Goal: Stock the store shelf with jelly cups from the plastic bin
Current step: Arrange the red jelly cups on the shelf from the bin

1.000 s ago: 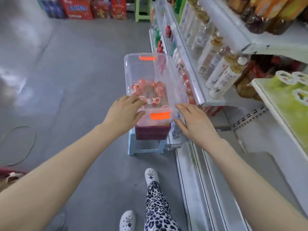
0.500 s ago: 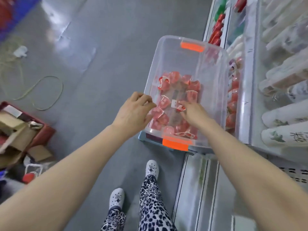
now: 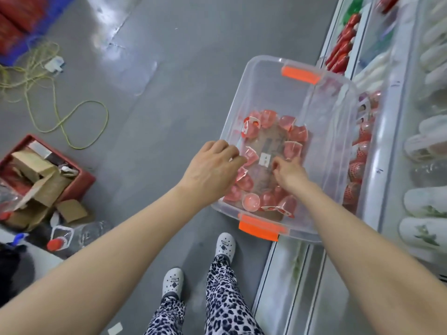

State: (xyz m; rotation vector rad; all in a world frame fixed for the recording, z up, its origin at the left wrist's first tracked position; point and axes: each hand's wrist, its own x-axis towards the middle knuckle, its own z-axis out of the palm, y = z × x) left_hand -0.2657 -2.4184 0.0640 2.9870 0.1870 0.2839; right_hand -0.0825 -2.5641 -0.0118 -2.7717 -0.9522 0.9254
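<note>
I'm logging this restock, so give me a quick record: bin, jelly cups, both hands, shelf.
bin: clear plastic, orange handles, beside the shelf
jelly cups: pink, loose on the bin floor
left hand: fingers curled over the bin's left rim
right hand: inside the bin among the cups, grip unclear
shelf: right of the bin, red goods on it

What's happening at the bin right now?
A person stands beside the store shelf with both hands at the clear plastic bin. The left hand grips the bin's left rim. The right hand is down inside, fingers curled among the pink jelly cups scattered on its floor. Whether it has pinched one yet is unclear.
</note>
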